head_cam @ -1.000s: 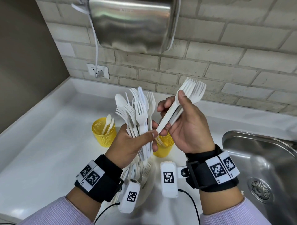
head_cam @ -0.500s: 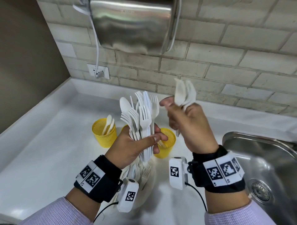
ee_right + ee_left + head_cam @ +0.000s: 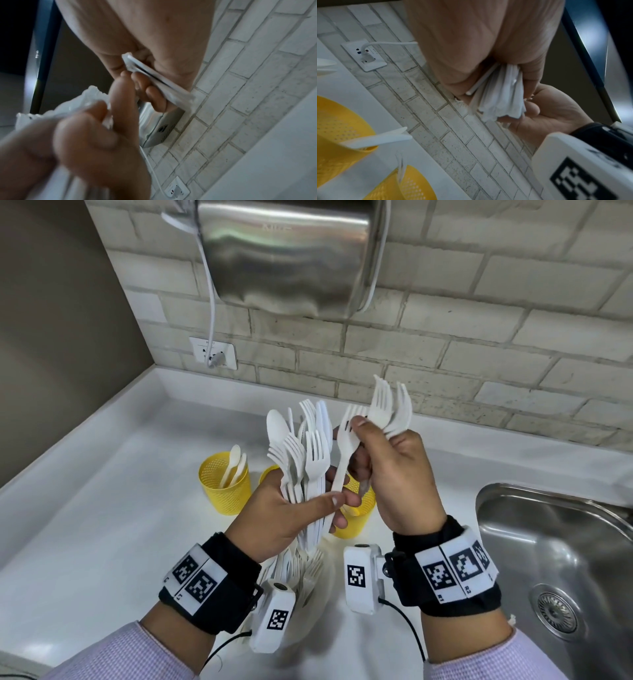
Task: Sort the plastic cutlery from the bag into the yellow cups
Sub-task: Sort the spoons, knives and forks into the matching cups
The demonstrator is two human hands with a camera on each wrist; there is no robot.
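My left hand (image 3: 308,505) grips a fanned bundle of white plastic cutlery (image 3: 301,453), mostly forks with one spoon; its handle ends (image 3: 501,94) stick out below the palm. My right hand (image 3: 387,470) holds a few forks (image 3: 390,409) upright and pinches the neck of one more fork (image 3: 346,446) whose handle still lies against my left fingers. The held fork handles (image 3: 154,77) show in the right wrist view. A yellow cup (image 3: 224,484) at the left holds spoons. Another yellow cup (image 3: 356,518) stands under my hands, and a sliver of a third cup (image 3: 270,474) shows behind my left hand.
A clear bag with more cutlery (image 3: 308,573) lies on the white counter (image 3: 102,525) under my left wrist. A steel sink (image 3: 555,542) is at the right. A metal dryer (image 3: 287,251) hangs on the brick wall above, with a socket (image 3: 214,353) and cable.
My right hand lifted away with its forks, then came back to the bundle and now pinches one more fork. My left hand has risen slightly with the bundle.
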